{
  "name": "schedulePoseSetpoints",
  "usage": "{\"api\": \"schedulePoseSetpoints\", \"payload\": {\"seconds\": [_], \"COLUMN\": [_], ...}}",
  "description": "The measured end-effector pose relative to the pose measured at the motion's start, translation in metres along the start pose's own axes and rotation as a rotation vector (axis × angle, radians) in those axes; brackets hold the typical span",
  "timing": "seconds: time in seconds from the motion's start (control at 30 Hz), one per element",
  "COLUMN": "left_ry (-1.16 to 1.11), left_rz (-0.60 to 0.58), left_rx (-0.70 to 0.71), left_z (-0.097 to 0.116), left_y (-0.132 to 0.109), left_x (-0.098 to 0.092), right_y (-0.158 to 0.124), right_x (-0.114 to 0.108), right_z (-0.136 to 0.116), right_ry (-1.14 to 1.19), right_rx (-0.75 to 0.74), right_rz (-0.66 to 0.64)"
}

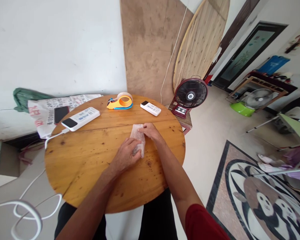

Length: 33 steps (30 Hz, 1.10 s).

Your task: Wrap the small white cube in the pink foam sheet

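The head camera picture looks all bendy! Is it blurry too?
In the head view, the door and panda floor slant and stretch, probably from a wide lens; in that same head view, the table is clear enough to show knots, but the see-through wrap has details too faint to tell.

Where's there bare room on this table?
Widest: between the left hand, larger white device and table's near-left edge. Smaller: between the right hand, smaller white device and right edge. Crowded: the far side by the tape dispenser, the middle around the translucent wrap.
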<state>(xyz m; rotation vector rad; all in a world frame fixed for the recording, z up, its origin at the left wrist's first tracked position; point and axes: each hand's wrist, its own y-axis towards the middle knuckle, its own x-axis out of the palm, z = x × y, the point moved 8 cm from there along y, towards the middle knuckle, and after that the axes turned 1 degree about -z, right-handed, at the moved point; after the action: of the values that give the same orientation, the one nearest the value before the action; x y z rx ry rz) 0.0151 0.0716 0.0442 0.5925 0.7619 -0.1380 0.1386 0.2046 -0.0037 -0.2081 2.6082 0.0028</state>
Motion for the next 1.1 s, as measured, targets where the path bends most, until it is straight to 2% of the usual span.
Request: {"api": "schedulePoseSetpoints", "payload": {"seconds": [0.23,0.43,0.53,0.63,0.83,1.1], "left_ry": [0.017,0.075,0.067,0.044,0.047,0.217], "left_rz": [0.049,0.073,0.083,0.081,0.060,0.119], "left_rx": [0.046,0.048,0.033,0.000,-0.056,-0.231], "left_z": [0.003,0.002,-0.001,-0.005,-0.013,-0.015], "left_y": [-0.001,0.001,0.002,0.004,0.003,-0.005], "left_x": [-0.004,-0.005,-0.005,-0.005,-0.001,-0.007], "right_y": [-0.001,0.003,-0.001,-0.009,-0.040,-0.082], "right_x": [-0.003,0.003,0.005,0.002,-0.006,-0.004], "right_z": [0.002,0.000,-0.012,-0.028,-0.060,-0.062], "right_ry": [-0.052,0.207,0.333,0.400,0.310,0.222], "right_rx": [-0.075,-0.148,-0.183,-0.196,-0.275,-0.318], "right_rz": [0.149,0.166,0.137,0.051,-0.161,-0.104]}}
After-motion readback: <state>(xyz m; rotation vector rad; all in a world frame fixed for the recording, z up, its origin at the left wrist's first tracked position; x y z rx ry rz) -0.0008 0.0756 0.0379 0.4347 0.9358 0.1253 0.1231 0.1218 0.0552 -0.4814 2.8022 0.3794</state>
